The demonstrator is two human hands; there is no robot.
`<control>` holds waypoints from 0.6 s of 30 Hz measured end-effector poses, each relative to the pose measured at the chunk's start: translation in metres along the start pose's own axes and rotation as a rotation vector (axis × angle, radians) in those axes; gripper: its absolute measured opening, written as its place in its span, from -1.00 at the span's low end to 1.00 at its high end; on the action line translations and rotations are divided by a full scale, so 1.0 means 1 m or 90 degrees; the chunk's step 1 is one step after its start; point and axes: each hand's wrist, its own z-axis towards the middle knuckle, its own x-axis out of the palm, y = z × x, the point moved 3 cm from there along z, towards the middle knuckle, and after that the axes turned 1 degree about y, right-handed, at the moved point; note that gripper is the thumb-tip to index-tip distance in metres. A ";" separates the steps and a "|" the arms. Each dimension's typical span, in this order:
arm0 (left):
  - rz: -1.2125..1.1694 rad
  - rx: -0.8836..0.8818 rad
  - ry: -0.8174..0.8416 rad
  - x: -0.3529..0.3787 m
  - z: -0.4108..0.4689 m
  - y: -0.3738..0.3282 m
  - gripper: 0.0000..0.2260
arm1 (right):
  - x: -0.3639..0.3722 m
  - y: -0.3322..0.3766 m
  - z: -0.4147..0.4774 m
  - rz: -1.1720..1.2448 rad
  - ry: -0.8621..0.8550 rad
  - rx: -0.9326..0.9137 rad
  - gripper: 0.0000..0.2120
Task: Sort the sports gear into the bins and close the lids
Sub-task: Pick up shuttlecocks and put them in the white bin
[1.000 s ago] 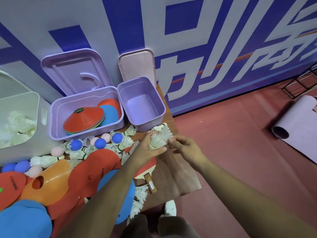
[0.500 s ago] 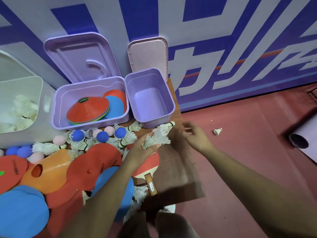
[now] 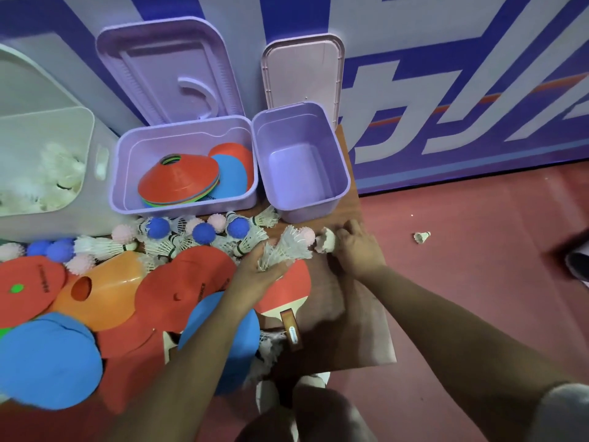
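Blue wall [image 3: 318, 14] out back has huge white lettering, cropped, can't read it. Print on the flat red disc [image 3: 38, 298] is too tiny as well. Just in front of the empty lilac plastic bin [image 3: 338, 173], the left hand [image 3: 255, 272] curls round a bunch of white feather shuttlecocks [image 3: 288, 248]. The right hand [image 3: 358, 253] pinches a single white shuttlecock [image 3: 325, 241]. One stray shuttlecock [image 3: 421, 237] lies on the red floor [image 3: 478, 298] to the bin's right.
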 end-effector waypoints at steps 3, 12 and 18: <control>-0.019 0.004 0.002 -0.010 -0.006 -0.002 -0.72 | -0.022 0.004 -0.019 0.271 -0.050 0.090 -0.85; 0.015 0.040 -0.004 -0.064 -0.039 -0.018 -0.69 | -0.126 0.121 -0.054 0.827 -0.120 0.030 -0.54; 0.064 0.096 -0.025 -0.121 -0.044 -0.052 -0.70 | -0.128 0.200 -0.046 0.809 -0.086 0.056 -0.85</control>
